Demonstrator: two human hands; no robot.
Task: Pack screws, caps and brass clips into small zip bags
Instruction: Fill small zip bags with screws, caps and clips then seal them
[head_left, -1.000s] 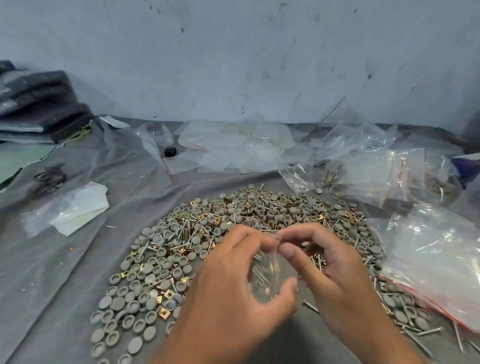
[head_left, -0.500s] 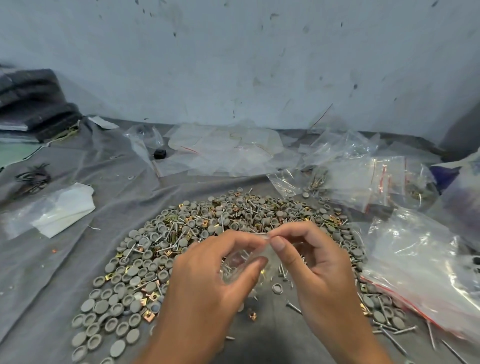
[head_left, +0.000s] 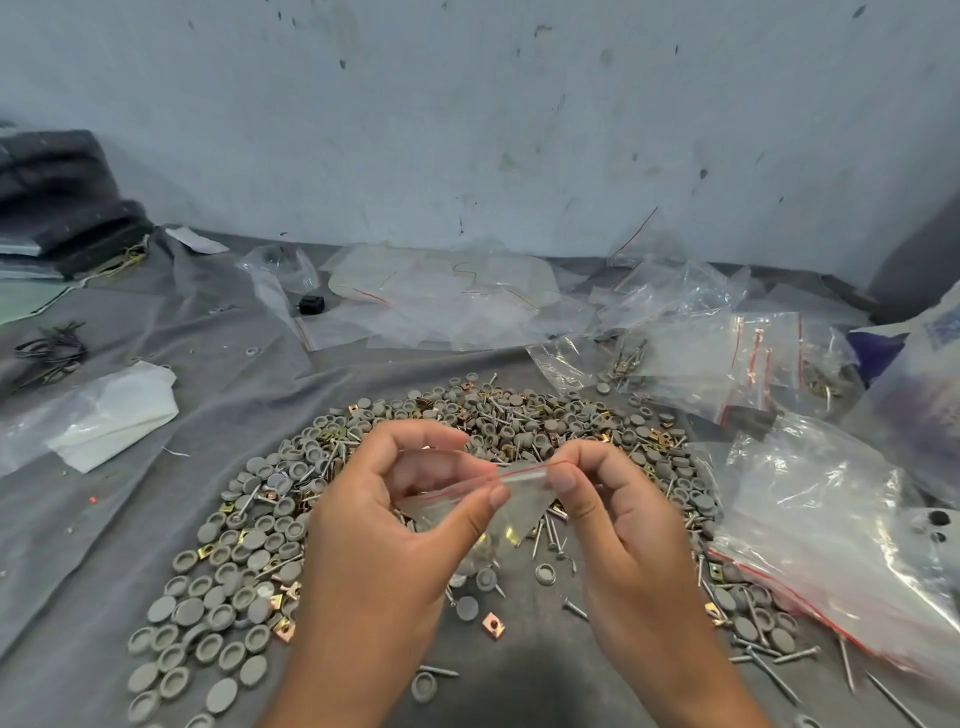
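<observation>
A small clear zip bag (head_left: 511, 501) with a red strip along its top hangs between both hands above the parts pile. My left hand (head_left: 395, 525) pinches the bag's left part between thumb and fingers. My right hand (head_left: 618, 514) pinches the right end of the red strip. A brass clip shows through the bag's lower part. Below lies a wide heap of grey caps (head_left: 244, 566), screws (head_left: 545, 535) and brass clips (head_left: 491, 620) on the grey cloth (head_left: 171, 322).
Large clear bags (head_left: 810, 525) lie at the right, filled small zip bags (head_left: 727, 353) behind them, flat empty bags (head_left: 441, 296) at the back. A white folded bag (head_left: 109, 415) lies at the left. Dark folded cloth (head_left: 62, 202) stacks far left by the wall.
The hands rose a little and drew apart along the bag's top, so the red strip is stretched between them. The view shifted slightly.
</observation>
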